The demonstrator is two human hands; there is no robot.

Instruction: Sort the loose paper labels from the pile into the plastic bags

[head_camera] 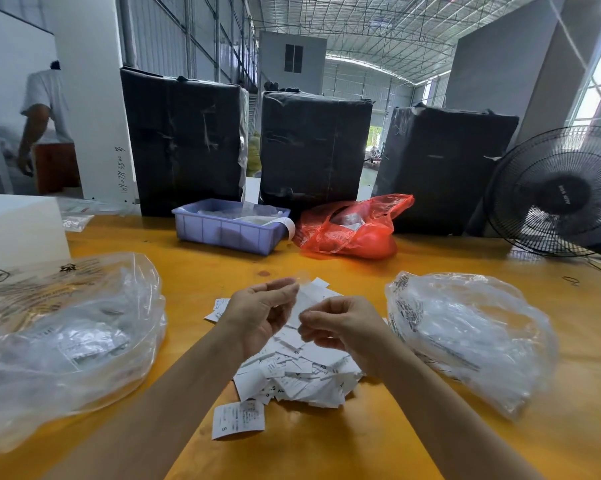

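Lying heaped on table (326, 452): white printed labels (292, 368); left hand (257, 317), right hand (340, 327) pinching small clear bag (301, 277).

Bright daylight from right, wide-angle edge bending, glossy table (326, 268) glare

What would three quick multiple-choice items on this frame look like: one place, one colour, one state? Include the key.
1. Where is the label pile?
A. In the tray
B. On the table between two clear bags
C. Inside the red bag

2. What colour is the tray?
A. Green
B. Black
C. Light purple

3. What is the right hand doing?
A. Pinching something small and clear
B. Lying flat on the table
C. Gripping the fan

Key: B, the pile lies between the left clear bag and right clear bag; C, the tray's walls are light purple; A, its fingers are curled together above the pile.
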